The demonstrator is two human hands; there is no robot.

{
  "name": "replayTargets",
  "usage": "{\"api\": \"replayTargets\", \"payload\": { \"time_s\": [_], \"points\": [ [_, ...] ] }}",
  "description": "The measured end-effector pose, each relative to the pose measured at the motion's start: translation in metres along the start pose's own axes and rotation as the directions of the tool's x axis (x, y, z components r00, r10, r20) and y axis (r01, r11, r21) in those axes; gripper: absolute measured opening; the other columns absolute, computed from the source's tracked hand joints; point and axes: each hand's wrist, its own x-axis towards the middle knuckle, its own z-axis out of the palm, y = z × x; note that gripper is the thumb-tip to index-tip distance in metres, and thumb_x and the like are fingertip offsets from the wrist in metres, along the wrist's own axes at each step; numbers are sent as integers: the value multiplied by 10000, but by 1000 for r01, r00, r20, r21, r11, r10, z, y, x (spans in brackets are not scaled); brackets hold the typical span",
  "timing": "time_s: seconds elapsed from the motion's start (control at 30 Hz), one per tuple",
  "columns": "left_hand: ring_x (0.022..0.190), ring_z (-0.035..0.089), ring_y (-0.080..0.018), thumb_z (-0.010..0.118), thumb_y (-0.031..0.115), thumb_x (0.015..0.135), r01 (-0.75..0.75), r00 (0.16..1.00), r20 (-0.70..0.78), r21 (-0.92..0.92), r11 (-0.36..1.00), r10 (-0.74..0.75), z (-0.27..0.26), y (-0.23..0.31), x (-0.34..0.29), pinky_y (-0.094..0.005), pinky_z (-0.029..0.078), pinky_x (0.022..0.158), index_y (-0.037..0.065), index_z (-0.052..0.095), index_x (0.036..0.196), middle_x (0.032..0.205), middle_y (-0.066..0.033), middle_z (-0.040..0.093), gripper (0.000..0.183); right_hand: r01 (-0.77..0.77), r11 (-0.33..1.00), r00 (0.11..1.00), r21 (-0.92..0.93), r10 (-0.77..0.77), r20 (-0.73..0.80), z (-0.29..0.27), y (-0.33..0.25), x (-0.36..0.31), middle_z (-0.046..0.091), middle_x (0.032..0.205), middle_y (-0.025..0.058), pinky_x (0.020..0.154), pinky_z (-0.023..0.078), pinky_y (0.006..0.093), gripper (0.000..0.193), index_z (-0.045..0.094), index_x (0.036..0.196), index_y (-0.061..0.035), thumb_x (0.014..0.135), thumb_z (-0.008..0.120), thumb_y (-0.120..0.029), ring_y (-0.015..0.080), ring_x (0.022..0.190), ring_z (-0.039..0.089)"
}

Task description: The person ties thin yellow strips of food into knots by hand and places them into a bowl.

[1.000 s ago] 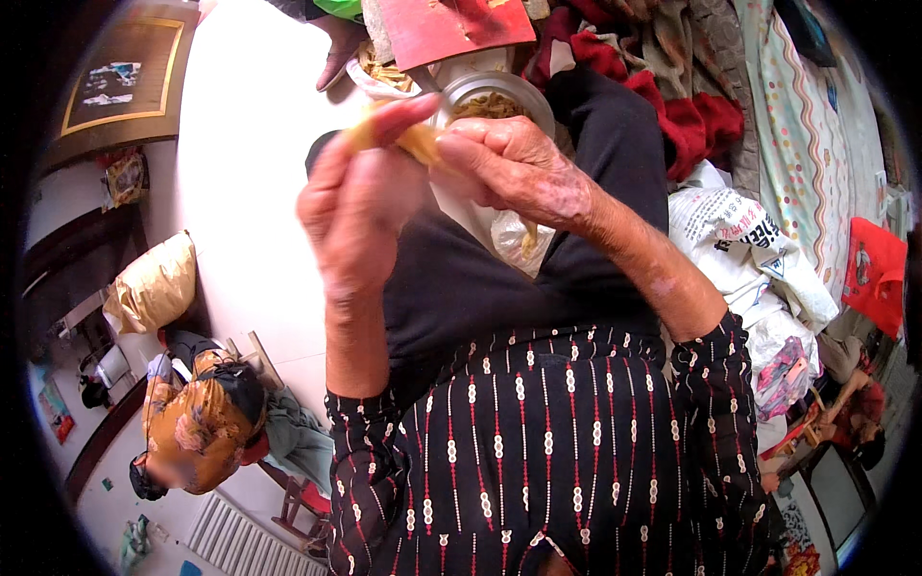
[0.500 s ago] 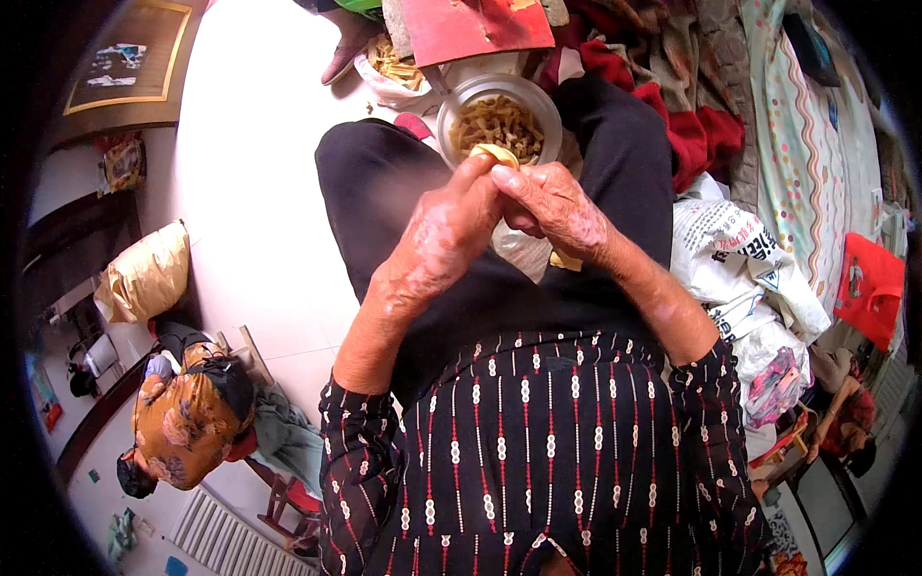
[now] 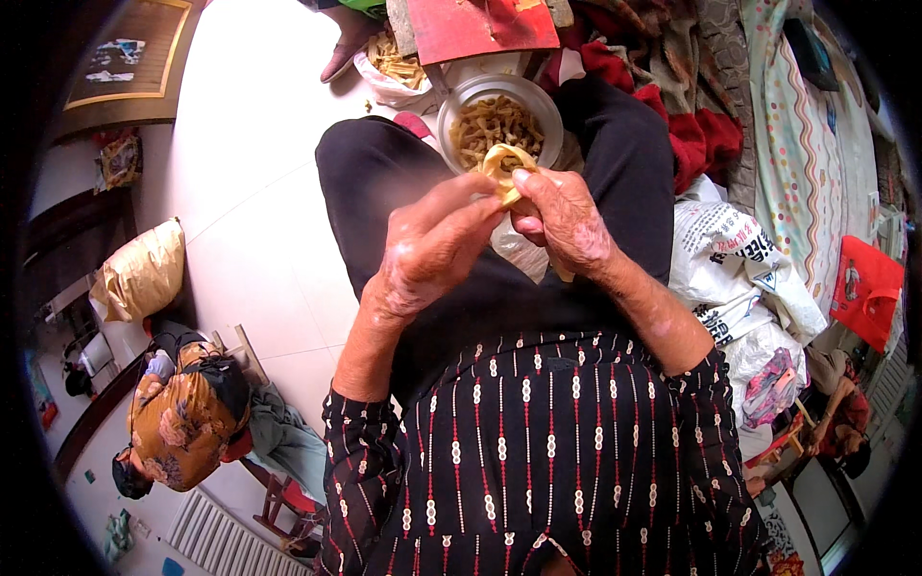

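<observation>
A pale yellow, pliable strip [image 3: 508,152] is bent into a loop above my lap. My right hand [image 3: 569,223] pinches it between thumb and fingers, and part of a yellow strip hangs below that hand. My left hand [image 3: 427,235] has its fingertips closed against the loop's lower left side; those fingers are slightly blurred. Just beyond the hands, a round metal bowl [image 3: 554,130] holds many yellow-brown twisted pieces [image 3: 490,120]. To its left, a white plastic bag [image 3: 389,94] contains more yellowish strips [image 3: 392,60].
A red-topped stool [image 3: 480,24] stands behind the bowl. White printed sacks [image 3: 735,259] and red cloth [image 3: 715,144] lie to my right, beside a bed with a patterned cover [image 3: 812,192]. Another person in an orange floral top [image 3: 182,418] is at the lower left.
The strip's loop has opened wider and rises higher between my hands. My left hand has shifted slightly left and down, its fingers straighter; the right thumb now presses on the loop.
</observation>
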Motion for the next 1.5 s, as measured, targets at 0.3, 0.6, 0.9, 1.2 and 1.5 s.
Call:
{"api": "replayTargets", "payload": {
  "time_s": [0.3, 0.6, 0.9, 1.2, 1.5],
  "points": [
    [837, 581, -132, 679, 36, 772, 418, 701, 53, -838, 349, -711, 12, -3, -28, -241, 472, 705, -42, 629, 949, 950, -76, 624, 200, 212, 896, 968, -390, -248, -46, 15, 0, -4, 468, 694, 20, 495, 373, 244, 214, 523, 900, 19, 896, 486, -192, 99, 587, 445],
    [979, 578, -178, 655, 46, 804, 403, 623, 143, -902, 158, -769, 21, 1, -24, -285, 455, 856, -50, 582, 1061, 1069, -112, 595, 285, 664, 188, 671, -724, -576, 466, 3, 15, 5, 527, 698, 117, 511, 425, 286, 201, 529, 933, 16, 928, 428, -157, 190, 546, 524],
    [1120, 500, -244, 592, -21, 801, 464, 833, 123, -686, 560, -539, 4, 18, -13, -338, 379, 967, -71, 626, 1012, 1183, -185, 538, 220, 548, 462, 820, -697, -464, 336, 7, 10, -4, 534, 715, 124, 523, 436, 321, 160, 520, 883, 11, 902, 445, -129, 229, 582, 549],
    [1068, 490, -190, 578, 56, 823, 412, 763, 54, -808, 421, -644, 17, 25, -16, -317, 382, 935, -56, 629, 977, 1251, -160, 478, 197, 664, 208, 690, -719, -542, 480, 10, 4, -12, 517, 736, 160, 530, 460, 385, 103, 500, 878, 10, 850, 503, -89, 313, 619, 573],
    [1022, 526, -229, 546, 96, 828, 301, 701, 348, -936, -185, -622, 8, 45, -4, -350, 522, 771, -132, 589, 954, 1232, -127, 447, 263, 606, 438, 788, -664, -445, 425, 14, -12, -23, 526, 824, 152, 549, 464, 372, 167, 513, 978, 2, 842, 503, -94, 298, 663, 584]
  ]
}}
